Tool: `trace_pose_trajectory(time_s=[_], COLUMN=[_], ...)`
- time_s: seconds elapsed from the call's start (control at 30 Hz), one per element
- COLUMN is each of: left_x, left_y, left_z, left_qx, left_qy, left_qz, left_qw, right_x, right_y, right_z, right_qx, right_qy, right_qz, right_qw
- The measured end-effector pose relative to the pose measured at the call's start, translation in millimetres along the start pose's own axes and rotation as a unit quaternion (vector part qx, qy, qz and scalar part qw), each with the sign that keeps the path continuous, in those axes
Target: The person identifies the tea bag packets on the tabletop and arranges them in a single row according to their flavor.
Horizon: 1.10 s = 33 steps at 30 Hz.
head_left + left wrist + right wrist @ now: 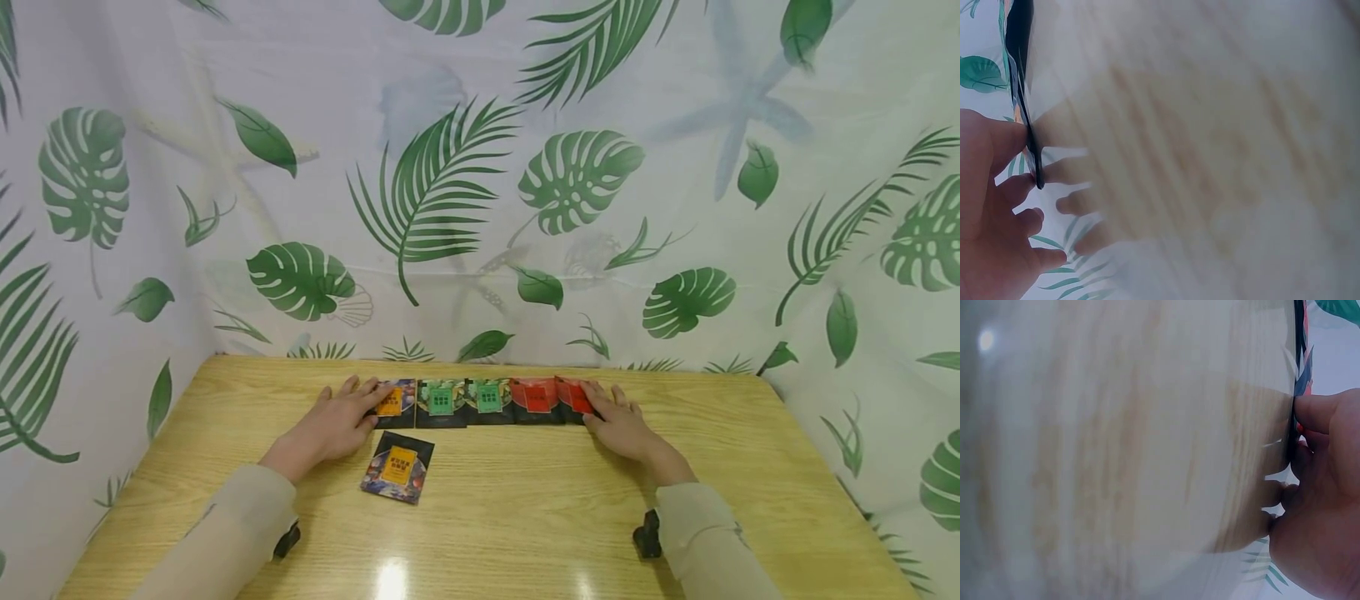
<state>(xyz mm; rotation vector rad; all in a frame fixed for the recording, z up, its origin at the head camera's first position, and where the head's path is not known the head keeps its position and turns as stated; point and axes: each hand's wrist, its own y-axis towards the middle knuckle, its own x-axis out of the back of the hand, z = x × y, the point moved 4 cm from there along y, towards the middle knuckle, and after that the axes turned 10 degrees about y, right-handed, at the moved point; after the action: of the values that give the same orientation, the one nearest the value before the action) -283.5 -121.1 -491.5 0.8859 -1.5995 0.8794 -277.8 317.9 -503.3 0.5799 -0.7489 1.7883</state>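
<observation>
Several flat square packets lie in a row along the far part of the table, seen in the head view. At the row's left end is a purple packet with an orange label, and my left hand rests on its left side. Two packets with green labels, a left one and a right one, come after it. A red packet follows, slightly overlapped by another red packet, whose right side my right hand touches. In the wrist views, each thumb is right at a packet's edge.
Nearer than the row, a second purple packet with an orange label lies slightly turned on the wooden table. A leaf-patterned white cloth hangs behind and beside the table. Black devices are worn on both wrists.
</observation>
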Motion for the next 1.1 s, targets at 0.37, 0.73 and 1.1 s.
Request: trace_pose_trajectory(time_s=[0.37, 0.73, 1.1], left_x=[-4.0, -0.1, 3.7], left_y=[-3.0, -18.0, -36.5], left_z=[2.3, -1.7, -20.1], left_qx=[0.007, -0.019, -0.055], left_qy=[-0.001, -0.002, 0.023], left_qz=[-0.008, -0.029, -0.020], left_qw=[0.9999, 0.9994, 0.9980], right_x=[-1, 1, 0], right_y=[0.8, -1.4, 0.5], right_z=[-3, -5, -5], right_qx=[0.007, 0.013, 0.021], right_qy=[0.001, -0.005, -0.009], right_qz=[-0.003, -0.002, -0.004], right_qw=[1.0000, 0.9999, 0.9997])
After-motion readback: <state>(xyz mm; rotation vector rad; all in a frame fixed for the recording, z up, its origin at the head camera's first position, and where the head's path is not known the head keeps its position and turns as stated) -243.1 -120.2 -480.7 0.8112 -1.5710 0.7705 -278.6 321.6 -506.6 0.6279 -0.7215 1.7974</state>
